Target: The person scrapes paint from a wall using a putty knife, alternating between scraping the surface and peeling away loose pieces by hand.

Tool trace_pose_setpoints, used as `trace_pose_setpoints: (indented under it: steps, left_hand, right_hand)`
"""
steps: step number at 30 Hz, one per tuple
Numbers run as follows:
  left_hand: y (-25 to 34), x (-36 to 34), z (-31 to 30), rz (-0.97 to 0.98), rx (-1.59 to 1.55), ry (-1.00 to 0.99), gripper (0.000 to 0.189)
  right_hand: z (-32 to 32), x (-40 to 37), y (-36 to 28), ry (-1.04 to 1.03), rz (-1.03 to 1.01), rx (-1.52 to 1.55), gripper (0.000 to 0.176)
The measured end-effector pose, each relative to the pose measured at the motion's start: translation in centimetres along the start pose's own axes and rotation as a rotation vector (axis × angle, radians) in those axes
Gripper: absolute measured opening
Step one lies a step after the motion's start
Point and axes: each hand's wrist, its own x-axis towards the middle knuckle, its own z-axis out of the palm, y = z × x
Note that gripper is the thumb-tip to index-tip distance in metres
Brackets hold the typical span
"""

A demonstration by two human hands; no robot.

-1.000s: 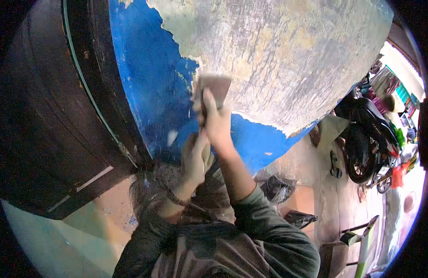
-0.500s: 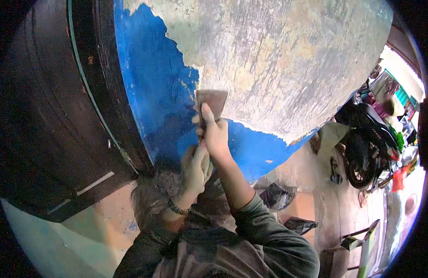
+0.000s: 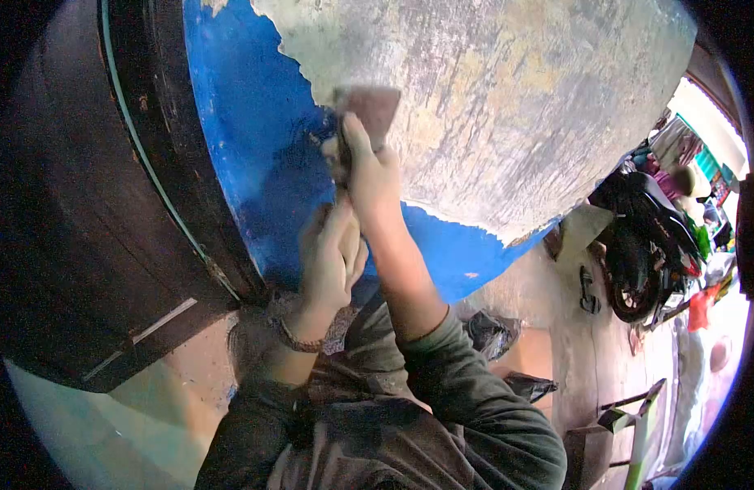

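Note:
A wide-bladed scraper (image 3: 370, 113) lies against the wall at the border between blue paint (image 3: 254, 122) and the bare, mottled patch (image 3: 491, 114). Wrapped round the scraper near its blade is my right hand (image 3: 370, 167), its thumb along the blade. Lower down, my left hand (image 3: 332, 257), with a bracelet at the wrist, is closed round the handle end. The blade is slightly blurred, and the handle is mostly hidden by my fingers.
A dark wooden door (image 3: 75, 204) and its frame stand on the left. Black plastic bags (image 3: 491, 333) lie on the floor at the right. Farther right are a motorcycle (image 3: 638, 245), a sandal (image 3: 589, 290) and a small metal-framed item (image 3: 634, 416).
Both hands and the scraper have moved up the wall. The blue paint beside the blade's new place is more broken, and the bare patch reaches a little farther left.

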Motion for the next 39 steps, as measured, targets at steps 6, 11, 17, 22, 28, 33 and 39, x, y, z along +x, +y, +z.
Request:
trace_pose_setpoints:
  steps: [6,11,17,22,28,33,39]
  left_hand:
    - [-3.2,-3.1,-0.8,-0.144,0.009,0.139,0.026]
    - [-1.6,-2.4,-0.3,-0.096,0.074,0.121,0.028]
    - [-3.6,-3.0,-1.2,-0.081,0.031,0.149,0.027]
    - [-2.2,-3.1,-0.4,-0.104,0.071,0.243,0.023]
    - [-4.0,-3.6,-2.3,-0.138,0.076,0.187,0.027]
    - [-1.9,-0.6,-1.8,-0.027,0.06,0.174,0.03]
    - [-3.4,-3.4,-2.1,-0.172,0.085,0.218,0.026]
  right_hand:
    - [-2.9,-3.4,4.8,0.02,0.162,-0.108,0.045]
    - [-1.6,-2.5,2.2,0.015,0.197,-0.05,0.045]
    - [-2.2,-3.9,4.5,0.081,0.139,-0.017,0.045]
    - [-2.1,-3.0,4.1,-0.005,0.219,-0.061,0.048]
    - [-2.9,-4.7,5.7,0.039,0.238,-0.128,0.047]
    - [-0.6,-0.5,3.6,-0.026,-0.029,-0.007,0.041]
    - [-2.7,-3.7,7.3,0.031,0.156,-0.134,0.044]
